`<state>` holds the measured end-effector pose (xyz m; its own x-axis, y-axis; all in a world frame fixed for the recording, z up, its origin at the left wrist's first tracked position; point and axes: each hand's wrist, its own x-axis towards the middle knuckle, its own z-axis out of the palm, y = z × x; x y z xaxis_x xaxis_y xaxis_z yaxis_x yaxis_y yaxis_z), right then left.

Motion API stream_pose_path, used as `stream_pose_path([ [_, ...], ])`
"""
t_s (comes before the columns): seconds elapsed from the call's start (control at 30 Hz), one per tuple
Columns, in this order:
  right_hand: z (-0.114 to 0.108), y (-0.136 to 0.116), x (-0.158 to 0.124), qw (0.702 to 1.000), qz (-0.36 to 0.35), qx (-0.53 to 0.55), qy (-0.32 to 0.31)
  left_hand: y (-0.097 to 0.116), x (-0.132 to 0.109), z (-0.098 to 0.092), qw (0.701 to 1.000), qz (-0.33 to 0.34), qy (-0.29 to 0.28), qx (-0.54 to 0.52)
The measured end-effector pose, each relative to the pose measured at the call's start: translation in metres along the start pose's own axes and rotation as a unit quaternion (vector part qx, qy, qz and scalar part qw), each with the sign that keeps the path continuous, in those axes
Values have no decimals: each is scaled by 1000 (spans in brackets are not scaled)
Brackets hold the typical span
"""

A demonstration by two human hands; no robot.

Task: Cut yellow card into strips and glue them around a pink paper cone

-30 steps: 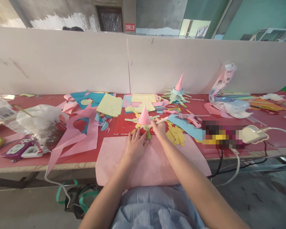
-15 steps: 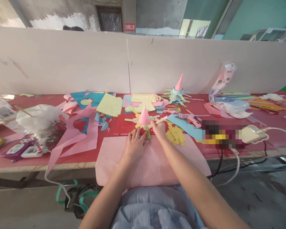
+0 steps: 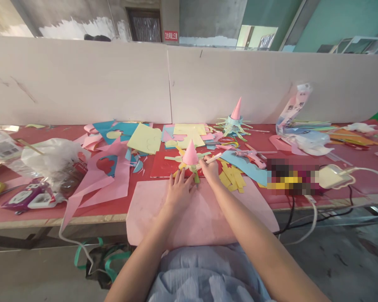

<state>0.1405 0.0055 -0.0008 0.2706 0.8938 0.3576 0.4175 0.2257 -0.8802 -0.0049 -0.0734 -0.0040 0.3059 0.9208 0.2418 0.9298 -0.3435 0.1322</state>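
Note:
A pink paper cone (image 3: 190, 153) stands point up, with green and yellow paper strips spread out around its base, on a red board (image 3: 160, 167). My left hand (image 3: 180, 192) lies palm down in front of it, fingers stretched and resting at the near strips. Closed around a pale, pen-like marker (image 3: 214, 158), my right hand (image 3: 209, 170) is at the cone's right side. The marker's tip is too small to make out by the cone and strips. Loose yellow paper strips (image 3: 233, 177) lie just right of that hand.
Behind stands another pink cone (image 3: 236, 110) on a blue-green strip base. A pink glue gun (image 3: 253, 158) and blue paper (image 3: 244, 167) lie right. Cut pink paper (image 3: 119, 188), a plastic bag (image 3: 55, 157) and a purple-white power strip (image 3: 25, 196) are left. A pink mat (image 3: 204, 218) lies before me.

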Motion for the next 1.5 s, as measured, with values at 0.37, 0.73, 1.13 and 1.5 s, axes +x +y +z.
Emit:
stream_pose_path([
  [0.37,-2,-4,-1,1000,-5,9,18,0,0,1,1000,5,8,-6],
  [0.73,-2,-3,-1,1000,1,19,16,0,-1,1,1000,7,14,-4],
  [1.13,0,-15,-5,989,-12,147,24,0,-1,-1,1000,4,9,-2],
  [1.5,-4,-17,-8,996,-33,46,75,0,-1,-1,1000,5,13,-13],
])
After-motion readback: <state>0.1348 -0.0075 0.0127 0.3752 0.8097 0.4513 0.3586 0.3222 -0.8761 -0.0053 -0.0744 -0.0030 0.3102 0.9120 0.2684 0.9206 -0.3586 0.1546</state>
